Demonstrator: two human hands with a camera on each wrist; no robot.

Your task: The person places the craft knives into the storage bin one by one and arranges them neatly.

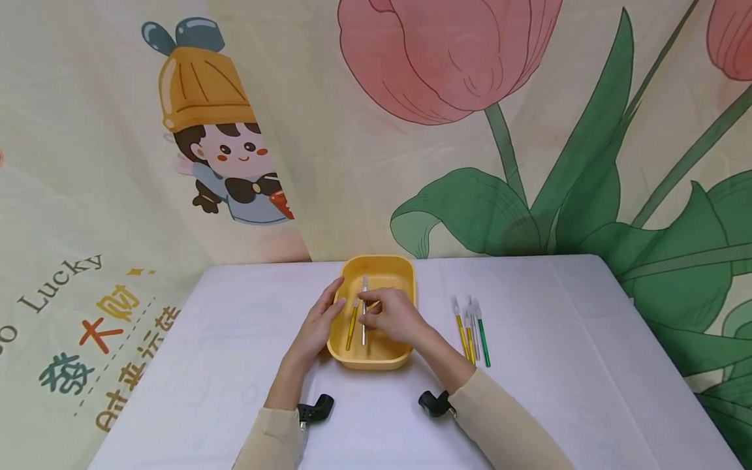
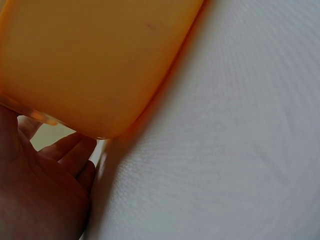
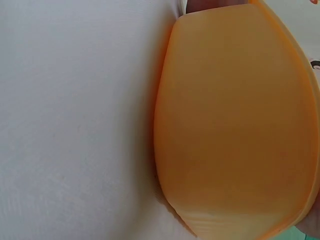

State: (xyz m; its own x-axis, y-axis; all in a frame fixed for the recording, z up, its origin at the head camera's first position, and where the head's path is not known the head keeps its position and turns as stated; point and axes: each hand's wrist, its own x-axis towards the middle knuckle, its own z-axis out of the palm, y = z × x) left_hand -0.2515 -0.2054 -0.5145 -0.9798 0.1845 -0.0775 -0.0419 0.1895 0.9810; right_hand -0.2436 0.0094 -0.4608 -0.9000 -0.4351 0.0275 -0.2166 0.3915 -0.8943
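Observation:
A yellow plastic tray [image 1: 371, 362] stands on the table, its outer wall filling much of both wrist views. My left hand [image 1: 317, 323] holds the tray's left side, thumb at the rim and fingers along the outer wall. Over the tray, my right hand [image 1: 390, 314] pinches a slim silver craft knife [image 1: 363, 334] with a clear cap between thumb and fingertips. Just left of it, a yellow craft knife [image 1: 352, 326] lies inside the tray. The left wrist view shows the left fingers [image 2: 75, 152] against the tray's end; the right wrist view hides the pinched knife behind the tray wall.
Right of the tray lie several capped craft knives [image 1: 470, 333] in yellow, silver and green, close to the right forearm. A white cloth covers the table [image 1: 558, 391]. Behind its far edge hangs a printed backdrop [image 1: 329, 163].

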